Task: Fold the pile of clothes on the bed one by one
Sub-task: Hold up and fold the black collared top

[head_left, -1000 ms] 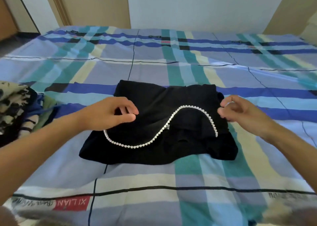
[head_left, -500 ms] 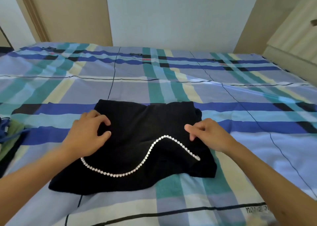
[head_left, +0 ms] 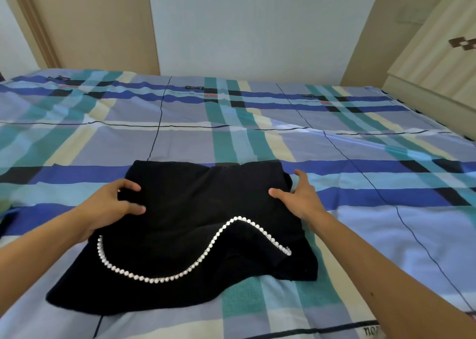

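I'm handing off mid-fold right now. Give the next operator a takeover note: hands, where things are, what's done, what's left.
Left hand: fingers curled at the left edge of the black garment, cloth between thumb and fingers.
Right hand: open, thumb resting on the garment's right edge.
Garment lies on the plaid bed sheet, pearl trim facing up.
Done: partly folded, near edge uneven.
Left: finish this fold; the rest of the pile is not clearly in view.

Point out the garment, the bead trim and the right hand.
garment (head_left: 185,210): head view, bare black cloth near its middle.
bead trim (head_left: 237,219): head view, top of its curve.
right hand (head_left: 301,199): head view, back of the hand.
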A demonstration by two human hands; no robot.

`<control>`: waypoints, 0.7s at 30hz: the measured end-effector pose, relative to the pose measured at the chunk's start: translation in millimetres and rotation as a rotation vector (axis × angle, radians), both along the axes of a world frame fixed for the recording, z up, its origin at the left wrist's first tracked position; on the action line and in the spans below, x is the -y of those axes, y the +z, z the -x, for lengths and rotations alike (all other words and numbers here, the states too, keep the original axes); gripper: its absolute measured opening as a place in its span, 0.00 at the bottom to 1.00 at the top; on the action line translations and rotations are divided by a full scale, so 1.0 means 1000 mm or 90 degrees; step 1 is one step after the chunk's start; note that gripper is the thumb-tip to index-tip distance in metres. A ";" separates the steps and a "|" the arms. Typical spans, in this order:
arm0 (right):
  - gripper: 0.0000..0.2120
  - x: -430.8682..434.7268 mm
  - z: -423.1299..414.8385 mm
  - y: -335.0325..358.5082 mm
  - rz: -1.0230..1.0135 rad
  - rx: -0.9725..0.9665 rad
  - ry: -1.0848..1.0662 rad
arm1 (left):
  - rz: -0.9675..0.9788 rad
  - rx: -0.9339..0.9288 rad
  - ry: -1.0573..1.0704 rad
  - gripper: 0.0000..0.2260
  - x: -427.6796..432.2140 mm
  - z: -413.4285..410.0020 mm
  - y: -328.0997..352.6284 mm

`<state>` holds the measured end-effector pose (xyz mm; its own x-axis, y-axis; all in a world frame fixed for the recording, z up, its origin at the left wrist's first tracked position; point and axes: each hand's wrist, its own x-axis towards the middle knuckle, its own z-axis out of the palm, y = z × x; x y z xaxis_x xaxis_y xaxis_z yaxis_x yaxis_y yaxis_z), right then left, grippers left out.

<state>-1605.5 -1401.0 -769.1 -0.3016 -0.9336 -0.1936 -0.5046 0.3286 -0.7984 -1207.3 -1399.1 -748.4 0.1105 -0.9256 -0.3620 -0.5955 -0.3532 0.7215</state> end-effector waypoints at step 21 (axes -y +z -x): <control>0.43 0.016 0.010 0.003 0.057 0.266 0.090 | 0.361 0.161 -0.597 0.31 -0.052 0.152 -0.006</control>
